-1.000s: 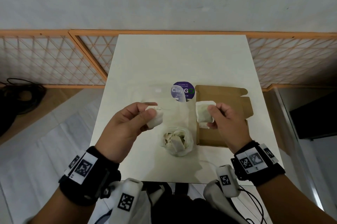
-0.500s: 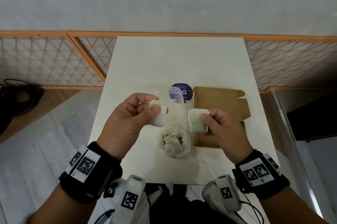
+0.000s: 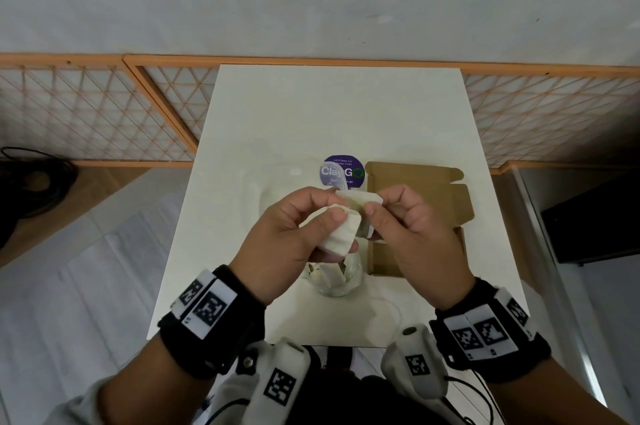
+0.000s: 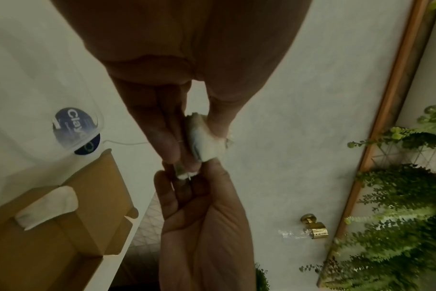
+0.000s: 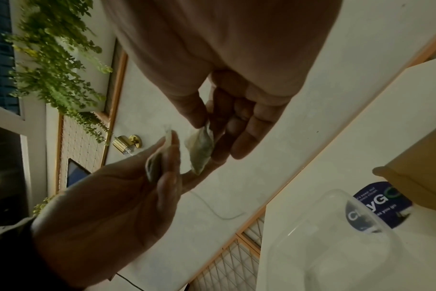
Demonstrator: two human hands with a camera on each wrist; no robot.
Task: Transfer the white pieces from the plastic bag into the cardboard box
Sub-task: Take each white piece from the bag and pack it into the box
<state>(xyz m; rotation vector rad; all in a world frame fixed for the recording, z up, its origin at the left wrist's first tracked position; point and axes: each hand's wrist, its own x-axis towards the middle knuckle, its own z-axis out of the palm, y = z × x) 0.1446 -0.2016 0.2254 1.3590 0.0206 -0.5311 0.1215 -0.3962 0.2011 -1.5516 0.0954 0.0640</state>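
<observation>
My left hand (image 3: 337,230) pinches a white piece (image 3: 341,234) between thumb and fingers. My right hand (image 3: 372,206) pinches a second white piece (image 3: 358,199). The two pieces meet above the table, just over the clear plastic bag (image 3: 332,277), which holds several more white pieces. The open cardboard box (image 3: 420,189) lies to the right, partly under my right hand. In the left wrist view one white piece (image 4: 47,206) lies inside the box (image 4: 92,196). The right wrist view shows the right hand's piece (image 5: 200,149) close beside the left hand's piece (image 5: 157,163).
A round purple sticker (image 3: 343,172) sits on the white table (image 3: 329,113) behind my hands, with a clear plastic container (image 5: 336,236) partly over it. An orange lattice fence (image 3: 104,113) runs behind the table. A black cable (image 3: 31,179) lies on the floor at left.
Both hands came together toward the middle. The right hand carried its piece left, away from the box, until it met the left hand's piece over the bag.
</observation>
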